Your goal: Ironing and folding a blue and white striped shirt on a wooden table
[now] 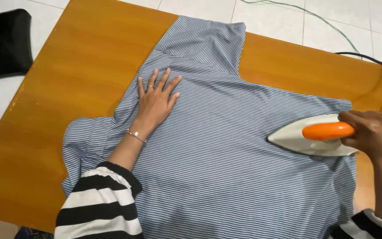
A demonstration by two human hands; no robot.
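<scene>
Head view: right hand (372, 132), iron (310, 138) near shirt (226, 155) edge.

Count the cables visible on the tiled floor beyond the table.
2: a green cable crossing the tiles at top, and a black cable at right. More may be hidden.

Home setting: white tiled floor (288, 17), orange wooden table (80, 66) used for ironing striped shirt (226, 146).
</scene>
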